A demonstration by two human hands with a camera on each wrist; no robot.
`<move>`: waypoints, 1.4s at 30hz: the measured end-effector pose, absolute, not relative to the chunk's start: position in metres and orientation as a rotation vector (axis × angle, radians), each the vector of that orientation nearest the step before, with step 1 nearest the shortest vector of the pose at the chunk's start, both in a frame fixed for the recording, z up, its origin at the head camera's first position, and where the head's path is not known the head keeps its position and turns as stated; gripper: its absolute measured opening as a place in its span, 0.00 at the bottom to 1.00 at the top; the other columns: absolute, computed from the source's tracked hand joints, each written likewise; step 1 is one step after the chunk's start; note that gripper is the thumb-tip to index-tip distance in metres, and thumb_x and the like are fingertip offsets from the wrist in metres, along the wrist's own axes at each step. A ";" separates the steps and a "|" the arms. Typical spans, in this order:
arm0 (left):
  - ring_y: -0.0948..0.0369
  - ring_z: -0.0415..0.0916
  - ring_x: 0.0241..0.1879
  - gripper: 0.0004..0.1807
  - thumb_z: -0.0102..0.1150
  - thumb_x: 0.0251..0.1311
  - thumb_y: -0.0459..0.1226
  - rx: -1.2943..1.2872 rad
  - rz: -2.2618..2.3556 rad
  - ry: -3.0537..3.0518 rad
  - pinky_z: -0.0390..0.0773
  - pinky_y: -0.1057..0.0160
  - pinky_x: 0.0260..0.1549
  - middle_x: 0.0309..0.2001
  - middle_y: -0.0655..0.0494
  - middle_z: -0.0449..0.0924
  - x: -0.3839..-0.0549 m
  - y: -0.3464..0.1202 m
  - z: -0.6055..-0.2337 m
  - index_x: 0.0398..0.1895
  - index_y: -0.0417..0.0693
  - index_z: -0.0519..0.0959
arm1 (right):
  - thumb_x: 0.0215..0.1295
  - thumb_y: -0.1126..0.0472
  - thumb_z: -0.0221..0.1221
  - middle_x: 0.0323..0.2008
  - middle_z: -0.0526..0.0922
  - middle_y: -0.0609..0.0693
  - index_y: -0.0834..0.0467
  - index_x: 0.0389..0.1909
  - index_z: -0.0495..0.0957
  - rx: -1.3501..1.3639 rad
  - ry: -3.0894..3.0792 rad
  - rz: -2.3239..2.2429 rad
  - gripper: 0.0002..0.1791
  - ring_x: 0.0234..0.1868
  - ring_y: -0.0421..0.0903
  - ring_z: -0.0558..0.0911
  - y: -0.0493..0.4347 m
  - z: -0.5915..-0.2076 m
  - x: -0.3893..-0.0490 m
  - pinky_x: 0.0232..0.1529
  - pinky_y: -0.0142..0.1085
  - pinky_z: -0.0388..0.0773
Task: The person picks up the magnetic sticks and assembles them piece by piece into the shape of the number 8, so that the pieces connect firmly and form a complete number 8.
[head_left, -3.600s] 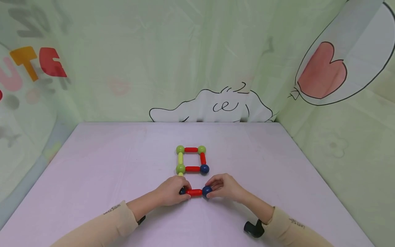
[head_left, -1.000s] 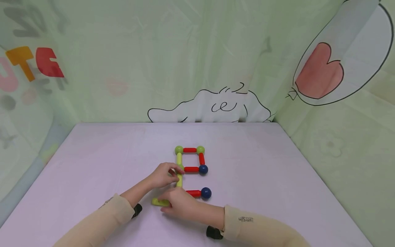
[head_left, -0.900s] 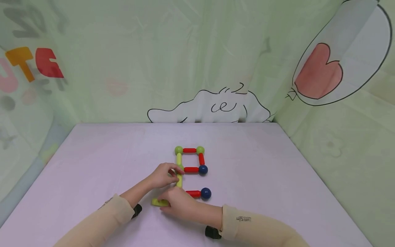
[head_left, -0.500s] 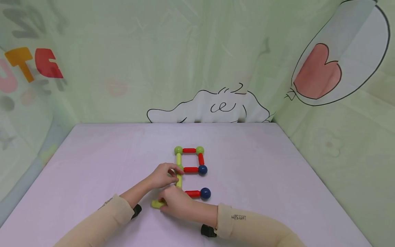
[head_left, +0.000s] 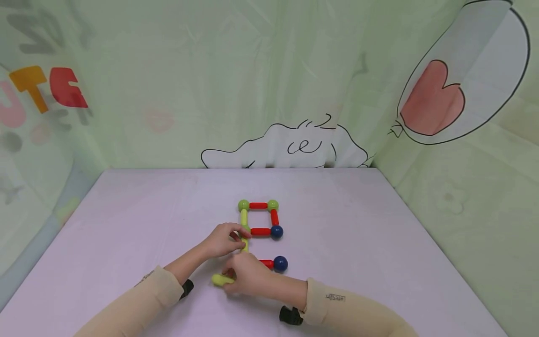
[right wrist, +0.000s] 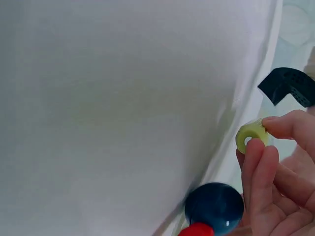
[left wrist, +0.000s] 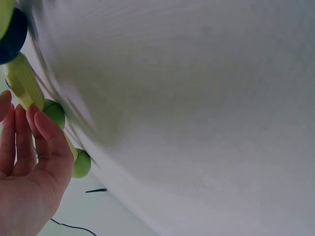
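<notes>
My left hand pinches a yellow-green magnetic rod between thumb and fingertips. That rod runs between a green ball and a dark blue ball. Just in front of it, my right hand grips another yellow-green rod, whose holed end faces the right wrist camera. Both rods belong with a flat figure of balls and rods on the table; its top is a square with a red rod at the back. The right hand covers the blue ball at the figure's lower left corner in the head view.
A red rod with a blue ball at its end sticks out right of my right hand. Another blue ball marks the square's near right corner. A pale cloth covers the table, and printed curtains surround it.
Earlier, my hands were on the two front blue balls. Since then the left hand has moved back to the rod, and the right has brought in another rod, now shifted slightly right and turned.
</notes>
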State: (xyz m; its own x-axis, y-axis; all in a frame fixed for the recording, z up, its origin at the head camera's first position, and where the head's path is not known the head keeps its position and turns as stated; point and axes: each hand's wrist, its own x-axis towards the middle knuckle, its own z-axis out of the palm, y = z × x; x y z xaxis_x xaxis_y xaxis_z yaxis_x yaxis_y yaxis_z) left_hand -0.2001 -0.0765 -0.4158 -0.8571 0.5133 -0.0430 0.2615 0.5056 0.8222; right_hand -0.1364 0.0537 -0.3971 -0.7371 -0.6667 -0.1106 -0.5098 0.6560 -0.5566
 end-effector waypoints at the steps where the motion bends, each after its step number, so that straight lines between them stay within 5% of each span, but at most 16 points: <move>1: 0.60 0.73 0.35 0.10 0.60 0.53 0.28 0.653 1.280 2.468 0.74 0.67 0.32 0.39 0.54 0.78 -0.200 -0.076 -0.416 0.41 0.40 0.80 | 0.49 0.61 0.68 0.20 0.76 0.38 0.58 0.34 0.83 -0.940 2.573 -0.730 0.10 0.24 0.31 0.72 0.056 -0.396 -0.136 0.28 0.20 0.70; 19: 0.61 0.70 0.32 0.11 0.60 0.53 0.29 0.738 1.195 2.530 0.73 0.69 0.29 0.41 0.55 0.76 -0.194 -0.070 -0.421 0.42 0.42 0.78 | 0.46 0.64 0.67 0.20 0.77 0.39 0.60 0.29 0.83 -0.842 2.584 -0.981 0.07 0.23 0.33 0.73 0.108 -0.390 -0.136 0.25 0.24 0.72; 26: 0.66 0.68 0.30 0.11 0.61 0.56 0.42 1.028 0.839 2.635 0.70 0.70 0.29 0.36 0.62 0.75 -0.186 -0.062 -0.425 0.40 0.47 0.80 | 0.48 0.65 0.66 0.20 0.77 0.41 0.60 0.30 0.82 -0.748 2.624 -1.036 0.07 0.21 0.37 0.72 0.135 -0.382 -0.140 0.21 0.27 0.72; 31: 0.66 0.68 0.37 0.17 0.63 0.51 0.51 1.155 0.576 2.719 0.66 0.64 0.32 0.34 0.66 0.77 -0.175 -0.054 -0.424 0.40 0.52 0.82 | 0.48 0.65 0.67 0.23 0.77 0.43 0.61 0.31 0.81 -0.674 2.699 -1.036 0.08 0.22 0.40 0.72 0.153 -0.381 -0.146 0.22 0.28 0.72; 42: 0.67 0.63 0.31 0.13 0.64 0.51 0.49 1.178 0.467 2.801 0.57 0.63 0.30 0.24 0.69 0.72 -0.168 -0.037 -0.422 0.36 0.54 0.83 | 0.49 0.64 0.66 0.22 0.76 0.44 0.61 0.33 0.81 -0.426 2.752 -1.051 0.09 0.25 0.41 0.71 0.177 -0.391 -0.159 0.23 0.29 0.71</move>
